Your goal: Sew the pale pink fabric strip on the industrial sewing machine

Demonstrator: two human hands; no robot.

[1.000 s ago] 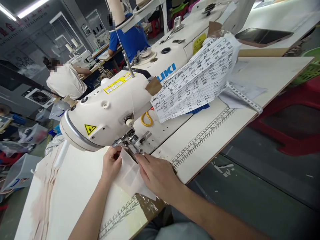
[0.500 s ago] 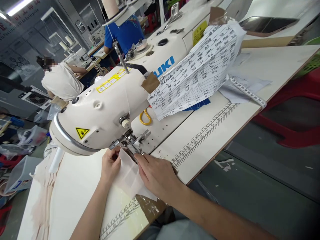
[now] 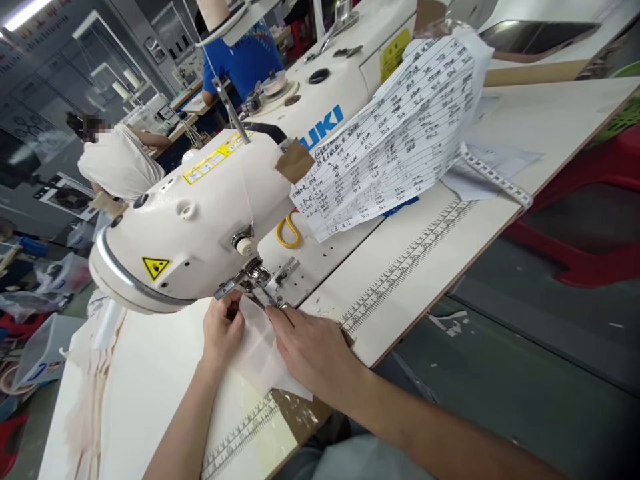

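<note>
A white sewing machine (image 3: 200, 200) stands over the table, its presser foot and needle area (image 3: 260, 280) just beyond my fingers. Pale, thin fabric (image 3: 257, 357) lies between my hands and runs up to the presser foot. My left hand (image 3: 223, 330) pinches the fabric's left edge, thumb and fingers closed. Over the right side of the cloth, my right hand (image 3: 310, 347) has its fingers bent together near the presser foot, gripping the edge there. The fingertips of both hands are partly hidden.
A handwritten sheet (image 3: 395, 140) hangs taped to the machine. Printed rulers (image 3: 400, 267) run along the table's front edge, with a measuring tape (image 3: 495, 177) farther right. Pale fabric pieces (image 3: 95, 387) lie at the left. A phone (image 3: 540, 40) rests at the back right. Two people sit beyond.
The view has shifted slightly, so the machine appears a little farther left. Both hands stay on the fabric in nearly the same place by the presser foot.
</note>
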